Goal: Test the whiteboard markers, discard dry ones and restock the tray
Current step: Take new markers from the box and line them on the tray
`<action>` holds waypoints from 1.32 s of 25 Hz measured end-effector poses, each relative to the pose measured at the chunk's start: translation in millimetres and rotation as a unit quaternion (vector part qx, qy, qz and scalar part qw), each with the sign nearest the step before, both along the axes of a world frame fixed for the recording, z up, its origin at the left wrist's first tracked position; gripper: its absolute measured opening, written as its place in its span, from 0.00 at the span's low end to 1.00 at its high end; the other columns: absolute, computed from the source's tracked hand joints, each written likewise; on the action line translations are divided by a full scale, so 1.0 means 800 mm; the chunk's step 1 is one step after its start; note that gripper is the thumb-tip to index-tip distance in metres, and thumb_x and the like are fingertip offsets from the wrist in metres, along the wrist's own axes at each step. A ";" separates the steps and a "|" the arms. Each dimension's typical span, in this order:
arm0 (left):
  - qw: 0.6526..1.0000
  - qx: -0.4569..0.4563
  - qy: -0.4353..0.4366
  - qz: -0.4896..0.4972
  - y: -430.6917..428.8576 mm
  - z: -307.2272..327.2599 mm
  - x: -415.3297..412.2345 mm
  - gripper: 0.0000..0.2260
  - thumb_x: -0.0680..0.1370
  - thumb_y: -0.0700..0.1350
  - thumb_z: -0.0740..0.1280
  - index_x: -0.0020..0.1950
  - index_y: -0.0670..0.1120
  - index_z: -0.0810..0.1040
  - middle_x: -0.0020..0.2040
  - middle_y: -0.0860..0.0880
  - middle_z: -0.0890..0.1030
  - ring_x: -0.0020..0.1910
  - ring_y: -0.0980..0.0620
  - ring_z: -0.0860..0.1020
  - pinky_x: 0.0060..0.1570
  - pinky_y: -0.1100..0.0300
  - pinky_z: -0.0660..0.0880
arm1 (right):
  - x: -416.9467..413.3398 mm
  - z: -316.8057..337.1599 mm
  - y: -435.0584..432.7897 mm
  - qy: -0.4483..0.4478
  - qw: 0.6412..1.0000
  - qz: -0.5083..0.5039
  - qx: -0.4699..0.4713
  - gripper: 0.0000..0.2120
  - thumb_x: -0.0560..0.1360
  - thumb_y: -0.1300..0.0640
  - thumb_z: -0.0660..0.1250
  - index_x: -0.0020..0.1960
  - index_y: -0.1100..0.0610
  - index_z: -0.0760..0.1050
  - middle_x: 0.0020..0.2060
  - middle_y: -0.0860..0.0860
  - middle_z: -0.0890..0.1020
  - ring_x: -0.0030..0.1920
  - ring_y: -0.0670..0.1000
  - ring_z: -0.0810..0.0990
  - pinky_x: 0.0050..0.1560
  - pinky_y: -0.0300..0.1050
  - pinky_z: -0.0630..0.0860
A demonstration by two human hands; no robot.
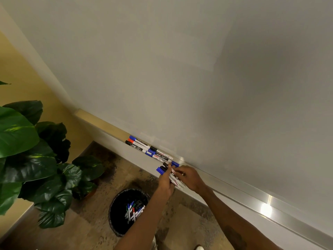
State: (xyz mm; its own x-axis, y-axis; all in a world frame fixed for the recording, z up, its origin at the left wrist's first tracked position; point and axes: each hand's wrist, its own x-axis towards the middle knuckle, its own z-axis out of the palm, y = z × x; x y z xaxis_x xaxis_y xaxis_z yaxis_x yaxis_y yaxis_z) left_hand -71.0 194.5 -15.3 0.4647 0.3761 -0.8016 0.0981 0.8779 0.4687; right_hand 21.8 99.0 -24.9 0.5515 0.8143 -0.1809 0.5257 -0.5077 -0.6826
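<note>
A blank whiteboard (180, 69) fills the upper view, with a metal tray (243, 193) running along its lower edge. Several markers (144, 147) with blue, red and black caps lie in rows on the tray. My left hand (164, 183) grips a bundle of markers (162, 169), their blue and black caps pointing up-left. Just right of it, my right hand (189, 177) pinches one marker of that bundle, close to a blue-capped marker (175, 163) on the tray. A black bin (117, 213) on the floor below holds several discarded markers (134, 211).
A large leafy plant (27, 150) stands at the left, beside the bin. A yellow wall (21, 73) borders the board's left edge. The floor (180, 222) is mottled brown.
</note>
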 end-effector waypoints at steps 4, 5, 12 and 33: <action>1.000 -0.008 -0.017 0.003 -0.003 0.007 0.004 0.16 0.79 0.48 0.69 0.63 0.41 0.78 0.57 0.37 0.83 0.53 0.39 0.82 0.56 0.43 0.79 | 0.011 0.003 -0.009 -0.013 0.999 -0.032 0.032 0.10 0.80 0.52 0.65 0.57 0.51 0.82 0.47 0.48 0.85 0.45 0.45 0.81 0.48 0.41 0.79; 1.000 -0.016 -0.023 0.012 -0.003 0.007 0.004 0.16 0.80 0.47 0.68 0.65 0.41 0.77 0.59 0.37 0.82 0.55 0.38 0.82 0.54 0.43 0.80 | 0.013 0.000 -0.011 -0.054 0.997 -0.056 0.022 0.10 0.80 0.54 0.65 0.57 0.52 0.82 0.49 0.49 0.85 0.46 0.47 0.81 0.49 0.42 0.78; 0.997 -0.071 -0.023 0.037 0.013 0.010 -0.027 0.11 0.83 0.43 0.62 0.64 0.41 0.76 0.65 0.39 0.77 0.57 0.39 0.78 0.58 0.45 0.75 | 0.012 -0.030 -0.008 -0.223 0.956 -0.123 -0.146 0.16 0.72 0.57 0.75 0.59 0.53 0.80 0.54 0.52 0.84 0.53 0.52 0.82 0.56 0.47 0.79; 0.995 -0.067 -0.075 0.006 0.038 0.005 -0.036 0.18 0.84 0.50 0.59 0.73 0.46 0.71 0.72 0.41 0.71 0.64 0.38 0.73 0.52 0.44 0.75 | -0.005 -0.046 0.018 -0.236 0.951 -0.147 -0.136 0.28 0.61 0.53 0.83 0.58 0.56 0.79 0.53 0.54 0.82 0.54 0.54 0.81 0.53 0.49 0.80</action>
